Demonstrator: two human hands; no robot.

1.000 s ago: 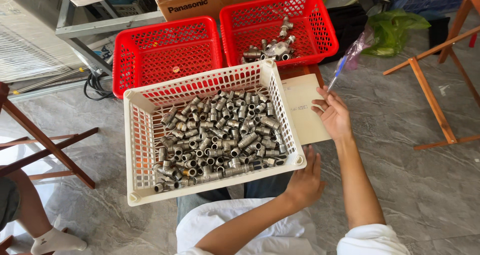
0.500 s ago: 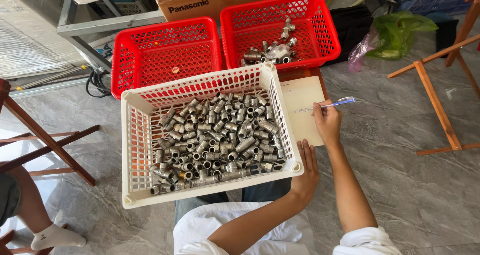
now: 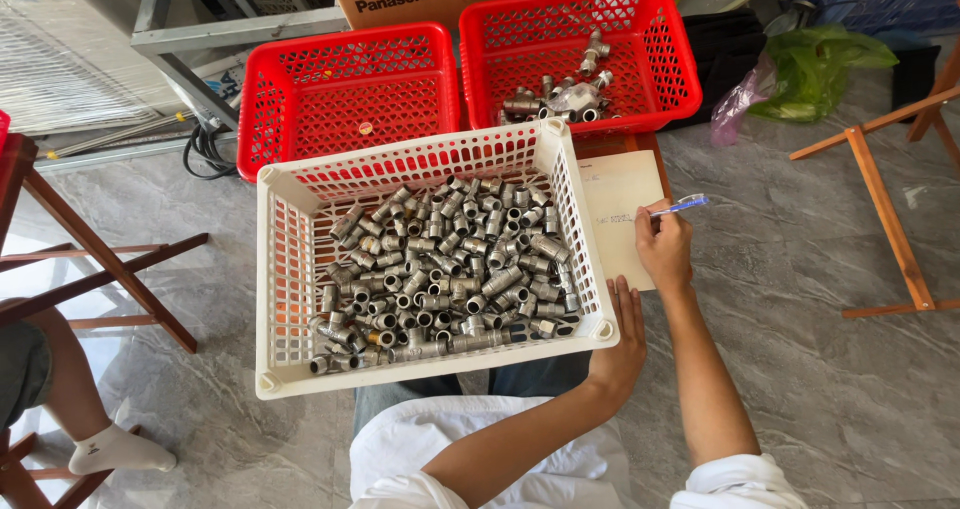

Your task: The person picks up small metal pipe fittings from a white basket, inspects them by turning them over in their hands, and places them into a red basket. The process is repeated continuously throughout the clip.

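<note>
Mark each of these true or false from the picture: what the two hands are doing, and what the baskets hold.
1. The right hand holds a blue pen over the sheet of paper. True.
2. The left hand grips a metal fitting. False: it rests against the white basket at its near right corner.
3. The white basket holds many metal pipe fittings. True.
4. Both red baskets are full. False: the left red basket is nearly empty; the right red basket holds a few fittings.

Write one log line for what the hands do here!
right hand: shut on blue pen, over cream paper sheet | left hand: touching white plastic basket
</note>
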